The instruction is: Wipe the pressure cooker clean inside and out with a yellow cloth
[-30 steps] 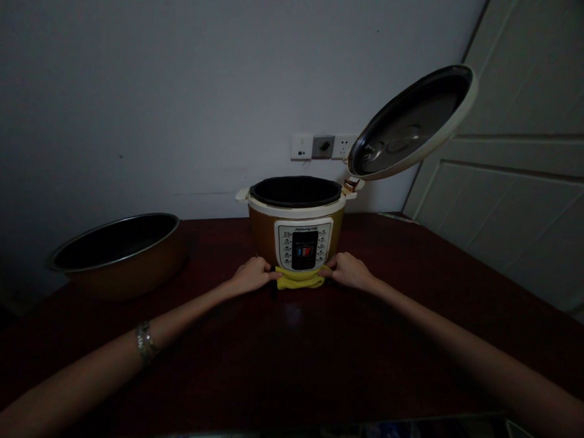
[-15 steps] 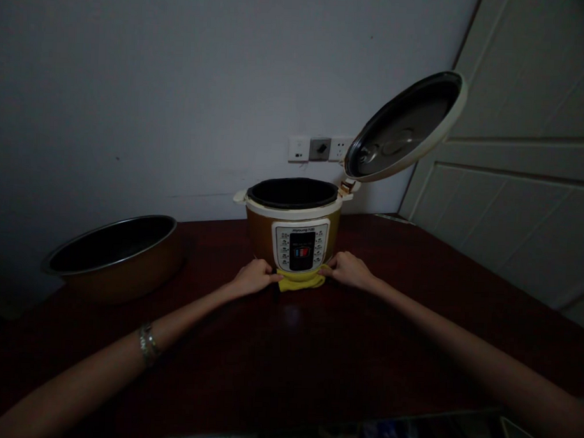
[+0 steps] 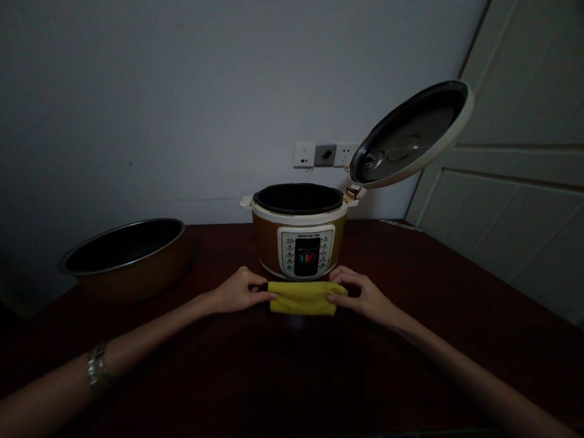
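Note:
A folded yellow cloth (image 3: 302,298) is stretched between my two hands, just in front of an electric pressure cooker (image 3: 267,238). My left hand (image 3: 240,290) pinches the cloth's left end between thumb and fingers. At the right end, my right hand (image 3: 361,297) grips it the same way. The cooker is gold and white, with a control panel on its front and a dark interior. Its round lid (image 3: 414,137) stands raised on the hinge at the right.
A wide gold pot (image 3: 137,271) with a dark inside and metal rim sits at the left on the dark red table (image 3: 286,378). Behind the cooker, sockets (image 3: 325,155) are set in the pale wall. A panelled white door (image 3: 523,189) stands at the right.
Both hands have drawn the cloth away from the cooker's base, towards me. The hands are further apart and the cloth is now pulled straight. The view has shifted slightly.

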`<state>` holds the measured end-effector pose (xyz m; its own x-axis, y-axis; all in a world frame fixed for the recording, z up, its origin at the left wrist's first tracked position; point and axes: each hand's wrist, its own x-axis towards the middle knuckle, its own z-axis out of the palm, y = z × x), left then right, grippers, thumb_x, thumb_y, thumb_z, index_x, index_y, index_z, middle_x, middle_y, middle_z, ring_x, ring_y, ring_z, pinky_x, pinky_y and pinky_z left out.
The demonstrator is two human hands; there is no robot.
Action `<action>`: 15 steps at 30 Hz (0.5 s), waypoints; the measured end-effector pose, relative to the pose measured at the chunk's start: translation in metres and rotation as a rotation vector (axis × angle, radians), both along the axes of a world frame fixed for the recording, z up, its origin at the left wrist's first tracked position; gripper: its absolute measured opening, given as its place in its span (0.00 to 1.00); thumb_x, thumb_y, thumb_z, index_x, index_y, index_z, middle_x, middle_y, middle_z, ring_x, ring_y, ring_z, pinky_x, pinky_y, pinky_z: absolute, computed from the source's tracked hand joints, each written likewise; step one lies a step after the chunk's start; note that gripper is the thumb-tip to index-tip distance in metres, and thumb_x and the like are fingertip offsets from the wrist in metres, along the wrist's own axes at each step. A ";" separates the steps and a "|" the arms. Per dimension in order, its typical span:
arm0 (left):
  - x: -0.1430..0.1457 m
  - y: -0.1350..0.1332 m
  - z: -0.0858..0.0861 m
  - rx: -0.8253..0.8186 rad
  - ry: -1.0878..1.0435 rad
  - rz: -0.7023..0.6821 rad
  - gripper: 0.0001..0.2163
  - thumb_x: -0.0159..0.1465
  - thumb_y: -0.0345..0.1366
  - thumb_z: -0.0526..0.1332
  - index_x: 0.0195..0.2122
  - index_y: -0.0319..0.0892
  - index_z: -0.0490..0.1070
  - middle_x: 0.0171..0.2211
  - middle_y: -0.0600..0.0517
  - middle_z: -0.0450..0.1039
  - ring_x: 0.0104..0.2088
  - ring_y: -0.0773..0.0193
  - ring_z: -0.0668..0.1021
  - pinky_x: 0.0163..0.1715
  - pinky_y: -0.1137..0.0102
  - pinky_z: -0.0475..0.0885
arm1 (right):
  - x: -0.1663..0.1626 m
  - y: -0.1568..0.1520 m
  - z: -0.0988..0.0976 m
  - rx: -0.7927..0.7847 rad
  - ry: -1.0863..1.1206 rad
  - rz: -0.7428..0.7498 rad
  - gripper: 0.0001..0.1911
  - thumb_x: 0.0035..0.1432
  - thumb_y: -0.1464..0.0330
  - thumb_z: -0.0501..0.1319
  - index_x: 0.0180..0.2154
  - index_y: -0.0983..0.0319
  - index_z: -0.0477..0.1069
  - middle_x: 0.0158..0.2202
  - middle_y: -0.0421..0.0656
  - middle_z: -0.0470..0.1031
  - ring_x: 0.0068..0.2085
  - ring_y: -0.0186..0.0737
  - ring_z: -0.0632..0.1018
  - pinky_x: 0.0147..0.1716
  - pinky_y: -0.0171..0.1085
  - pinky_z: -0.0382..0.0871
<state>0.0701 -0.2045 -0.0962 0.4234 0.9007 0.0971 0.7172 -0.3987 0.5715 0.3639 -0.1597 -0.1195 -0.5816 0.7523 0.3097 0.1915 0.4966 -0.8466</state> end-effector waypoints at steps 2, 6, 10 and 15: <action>0.011 -0.004 0.003 0.063 -0.028 0.005 0.19 0.58 0.49 0.58 0.20 0.38 0.70 0.16 0.59 0.54 0.20 0.72 0.57 0.21 0.74 0.54 | -0.002 -0.017 0.005 -0.164 0.230 -0.025 0.16 0.45 0.56 0.67 0.29 0.61 0.69 0.41 0.44 0.72 0.43 0.43 0.73 0.42 0.39 0.68; 0.034 0.002 0.001 0.121 -0.130 0.095 0.19 0.59 0.49 0.57 0.21 0.38 0.71 0.16 0.57 0.57 0.20 0.72 0.59 0.22 0.73 0.55 | -0.018 -0.042 0.003 -0.572 0.581 -0.111 0.24 0.43 0.57 0.68 0.42 0.57 0.67 0.43 0.45 0.75 0.43 0.45 0.77 0.40 0.41 0.72; 0.047 0.013 -0.002 0.123 -0.160 0.072 0.18 0.59 0.48 0.57 0.25 0.37 0.73 0.17 0.57 0.59 0.21 0.71 0.61 0.22 0.73 0.56 | -0.024 -0.039 0.001 -0.666 0.587 -0.185 0.27 0.40 0.63 0.72 0.44 0.59 0.69 0.42 0.45 0.77 0.42 0.45 0.78 0.44 0.43 0.72; 0.038 0.018 0.015 0.177 -0.126 -0.072 0.17 0.59 0.47 0.56 0.26 0.38 0.74 0.18 0.54 0.66 0.20 0.71 0.64 0.22 0.73 0.59 | 0.006 -0.014 0.019 -0.337 0.473 -0.403 0.21 0.42 0.61 0.70 0.39 0.61 0.71 0.37 0.44 0.77 0.40 0.46 0.78 0.42 0.44 0.73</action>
